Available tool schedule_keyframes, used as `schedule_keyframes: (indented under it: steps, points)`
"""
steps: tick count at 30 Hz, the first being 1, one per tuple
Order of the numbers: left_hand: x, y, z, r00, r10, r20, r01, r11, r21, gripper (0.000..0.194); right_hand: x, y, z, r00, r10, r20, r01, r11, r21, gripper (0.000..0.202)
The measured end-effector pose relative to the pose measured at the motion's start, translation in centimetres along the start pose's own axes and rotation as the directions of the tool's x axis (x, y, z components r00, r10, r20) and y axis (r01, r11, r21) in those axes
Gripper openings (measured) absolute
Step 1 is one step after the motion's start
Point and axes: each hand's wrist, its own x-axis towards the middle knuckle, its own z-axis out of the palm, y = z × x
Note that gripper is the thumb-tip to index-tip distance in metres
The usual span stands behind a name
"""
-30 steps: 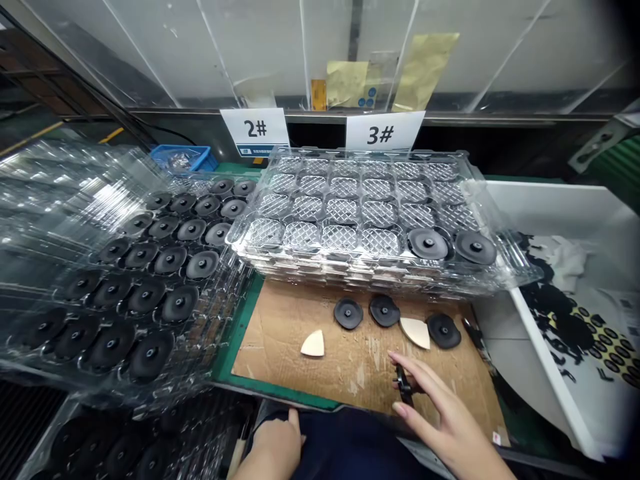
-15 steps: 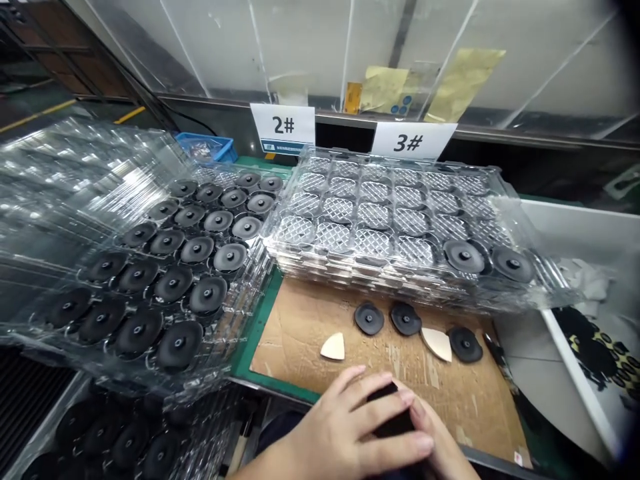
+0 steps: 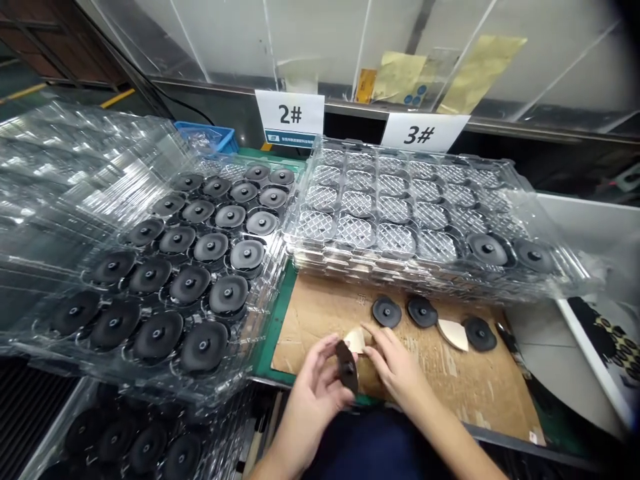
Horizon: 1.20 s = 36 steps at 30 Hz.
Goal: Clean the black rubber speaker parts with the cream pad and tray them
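Observation:
My left hand point(image 3: 320, 383) grips a black rounded disc point(image 3: 347, 367) with a small central hub, tilted nearly edge-on above the cardboard's front edge. The thumb and forefinger of my right hand point(image 3: 395, 360) close on the right side of a cream wedge-shaped piece point(image 3: 355, 339) lying on the cardboard sheet point(image 3: 320, 300); my left fingers partly hide it. Farther right lie a black disc point(image 3: 387, 311), another black disc point(image 3: 422, 311), a second cream wedge point(image 3: 453, 335) and a third black disc point(image 3: 481, 333).
On the left, a clear tray point(image 3: 250, 320) holds many black discs, beside stacked clear plastic trays point(image 3: 75, 173). Behind the cardboard, another tray stack point(image 3: 350, 257) has two discs in its front right pockets. A blue bin point(image 3: 227, 141) and a white bin point(image 3: 590, 360) flank the work area.
My hands were together over a dark object; now they are apart. The left holds the disc up on edge, and the right has reached forward to the cream wedge. The view has shifted slightly.

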Motion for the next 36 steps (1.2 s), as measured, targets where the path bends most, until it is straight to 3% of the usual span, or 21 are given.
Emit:
schedule_keyframes:
  steps: [2, 5, 8, 11, 15, 19, 22, 25, 30, 33, 36]
  points:
    - [-0.1, 0.3, -1.0, 0.99, -0.139, -0.029, 0.123, 0.94, -0.319, 0.052, 1.0, 0.3, 1.4, 0.999, -0.009, -0.035, 0.007, 0.999, -0.049, 0.039]
    - [-0.2, 1.1, -2.1, 0.983, -0.177, -0.044, 0.13, 0.849, -0.513, 0.05, 1.3, 0.5, 2.9, 0.996, -0.084, -0.029, 0.082, 0.994, -0.069, 0.028]
    - [-0.5, 1.7, -2.0, 0.983, -0.174, -0.058, 0.115, 0.829, -0.547, 0.053, 1.2, 0.1, 2.5, 0.985, -0.173, 0.01, 0.173, 0.984, -0.048, 0.021]
    - [-0.6, 2.0, -1.2, 0.982, -0.184, -0.03, 0.141, 0.838, -0.526, 0.06, 1.2, -1.9, 0.2, 0.979, -0.206, -0.015, 0.205, 0.979, -0.011, 0.015]
    - [-0.3, 2.0, 0.3, 0.987, -0.162, -0.01, 0.137, 0.863, -0.486, 0.068, 0.6, -7.0, -3.5, 0.965, -0.192, -0.179, 0.205, 0.977, 0.057, 0.021]
    - [0.0, 1.7, 1.9, 0.989, -0.149, 0.011, 0.136, 0.865, -0.482, 0.067, -0.5, -10.1, -5.1, 0.897, -0.25, -0.365, 0.331, 0.927, 0.176, 0.026]
    - [-0.4, 1.8, 2.7, 0.989, -0.135, 0.062, 0.148, 0.875, -0.46, 0.059, -1.1, -8.4, -5.2, 0.904, -0.137, -0.405, 0.246, 0.941, 0.231, 0.026]
    - [-0.8, 2.1, 3.0, 0.987, -0.124, 0.102, 0.157, 0.887, -0.435, 0.055, -1.4, -4.0, -4.7, 0.933, -0.017, -0.358, 0.099, 0.972, 0.213, 0.025]
    - [-0.8, 1.8, 4.0, 0.965, -0.134, 0.228, 0.228, 0.856, -0.464, 0.047, -2.5, 2.2, -2.3, 0.957, -0.043, -0.287, 0.09, 0.984, 0.154, 0.02]
    - [-0.3, 1.2, 5.0, 0.93, -0.153, 0.333, 0.307, 0.823, -0.478, 0.045, -3.7, 2.5, -2.4, 0.924, -0.044, -0.379, 0.105, 0.985, 0.14, 0.024]
    - [0.3, 0.6, 6.1, 0.889, -0.192, 0.416, 0.391, 0.79, -0.472, 0.047, -5.3, 0.5, -5.0, 0.875, -0.073, -0.478, 0.159, 0.977, 0.143, 0.02]
